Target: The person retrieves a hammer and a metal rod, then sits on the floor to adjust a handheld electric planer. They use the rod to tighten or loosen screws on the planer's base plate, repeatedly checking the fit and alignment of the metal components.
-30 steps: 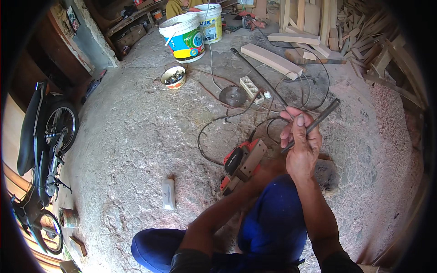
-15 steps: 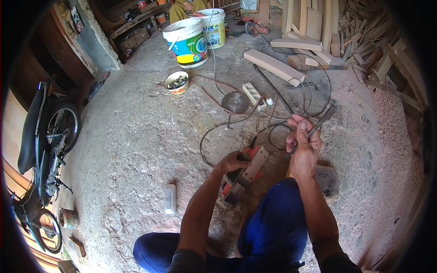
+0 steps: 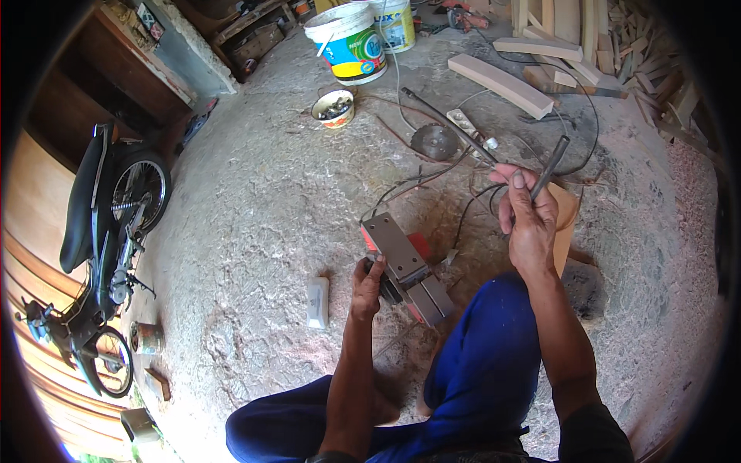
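Observation:
My left hand (image 3: 366, 288) is closed round the handle side of a red and black electric planer (image 3: 395, 247). Its flat metal sole is turned up toward me, with the gap across it showing. In my right hand (image 3: 531, 228) is a dark T-handle wrench (image 3: 449, 123). The fingers wrap its crossbar, and the long shaft points away to the far left, apart from the planer. A dark cord leads off from the planer's far end. Beneath my right wrist, a pale wooden piece (image 3: 566, 220) partly shows.
Beyond the planer lie a circular saw blade (image 3: 434, 142), a power strip (image 3: 463, 123) and a bowl of small parts (image 3: 334, 109). Paint buckets (image 3: 351, 48) and timber (image 3: 502, 86) stand farther back. A white box (image 3: 317, 302) lies left of my arm; a motorcycle (image 3: 108, 224) stands far left.
My left hand has tilted the planer so its sole faces up more fully. The right hand still holds the wrench, slightly higher in view. The whole view has shifted a little.

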A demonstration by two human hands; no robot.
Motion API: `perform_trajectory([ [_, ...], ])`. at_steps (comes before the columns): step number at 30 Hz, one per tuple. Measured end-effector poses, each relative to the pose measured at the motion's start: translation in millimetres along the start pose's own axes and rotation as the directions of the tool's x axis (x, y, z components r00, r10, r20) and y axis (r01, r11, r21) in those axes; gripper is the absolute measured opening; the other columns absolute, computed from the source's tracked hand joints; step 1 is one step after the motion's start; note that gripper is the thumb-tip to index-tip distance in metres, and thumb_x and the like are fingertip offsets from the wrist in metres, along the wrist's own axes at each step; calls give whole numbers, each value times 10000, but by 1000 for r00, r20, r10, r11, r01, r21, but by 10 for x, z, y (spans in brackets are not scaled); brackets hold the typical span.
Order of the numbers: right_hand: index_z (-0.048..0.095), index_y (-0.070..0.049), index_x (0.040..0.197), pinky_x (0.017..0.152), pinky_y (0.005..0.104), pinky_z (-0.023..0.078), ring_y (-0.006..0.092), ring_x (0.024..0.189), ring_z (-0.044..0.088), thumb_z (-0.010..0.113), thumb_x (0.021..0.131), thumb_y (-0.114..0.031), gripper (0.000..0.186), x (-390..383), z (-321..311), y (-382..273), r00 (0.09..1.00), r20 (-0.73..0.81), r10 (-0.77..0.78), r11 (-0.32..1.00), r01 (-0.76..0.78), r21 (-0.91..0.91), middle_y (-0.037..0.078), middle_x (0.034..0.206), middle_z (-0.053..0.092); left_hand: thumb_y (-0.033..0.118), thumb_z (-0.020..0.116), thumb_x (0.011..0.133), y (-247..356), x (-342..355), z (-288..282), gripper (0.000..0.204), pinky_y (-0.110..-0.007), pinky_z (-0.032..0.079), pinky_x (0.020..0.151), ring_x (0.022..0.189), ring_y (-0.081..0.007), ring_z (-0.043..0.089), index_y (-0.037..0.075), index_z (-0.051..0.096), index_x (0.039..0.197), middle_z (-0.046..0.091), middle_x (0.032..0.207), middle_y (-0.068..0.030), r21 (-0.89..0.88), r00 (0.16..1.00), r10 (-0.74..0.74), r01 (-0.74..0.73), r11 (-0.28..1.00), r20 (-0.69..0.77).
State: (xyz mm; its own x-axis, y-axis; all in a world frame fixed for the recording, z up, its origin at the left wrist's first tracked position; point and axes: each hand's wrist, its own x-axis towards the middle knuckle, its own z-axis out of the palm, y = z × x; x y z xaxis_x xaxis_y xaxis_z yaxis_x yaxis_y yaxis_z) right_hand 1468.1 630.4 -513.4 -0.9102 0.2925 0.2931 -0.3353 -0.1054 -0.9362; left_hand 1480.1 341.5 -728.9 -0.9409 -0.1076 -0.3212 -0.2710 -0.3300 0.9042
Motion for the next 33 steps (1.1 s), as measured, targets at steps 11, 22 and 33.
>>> perform_trajectory([
  [11, 636, -44, 1180, 462, 199, 351, 26, 612, 546, 552, 1091, -308, 291, -135, 99, -145, 928, 278, 247, 942, -163, -295, 74, 945, 693, 243, 783, 916, -382, -693, -776, 601, -386, 537, 903, 1040, -232, 638, -37, 480, 1353, 622, 1206, -170, 182, 850, 46, 60, 982, -524],
  [22, 546, 11, 963, 658, 365, 518, 207, 760, 723, 578, 1068, -246, 279, -99, 75, -163, 861, 444, 249, 822, 55, -567, 131, 833, 641, 335, 836, 880, -530, -825, -248, 842, -421, 537, 978, 1190, -320, 610, -101, 312, 1374, 531, 1366, -274, 11, 766, -106, 146, 989, -634],
  [33, 565, 3, 938, 703, 463, 486, 379, 809, 683, 532, 1072, -348, 376, 140, 15, -170, 855, 476, 206, 682, 223, -696, 200, 817, 636, 467, 781, 862, -267, -982, -389, 747, -503, 422, 1043, 1194, -414, 548, -14, 488, 1352, 565, 1317, -229, 964, 711, 689, -63, 257, -138],
])
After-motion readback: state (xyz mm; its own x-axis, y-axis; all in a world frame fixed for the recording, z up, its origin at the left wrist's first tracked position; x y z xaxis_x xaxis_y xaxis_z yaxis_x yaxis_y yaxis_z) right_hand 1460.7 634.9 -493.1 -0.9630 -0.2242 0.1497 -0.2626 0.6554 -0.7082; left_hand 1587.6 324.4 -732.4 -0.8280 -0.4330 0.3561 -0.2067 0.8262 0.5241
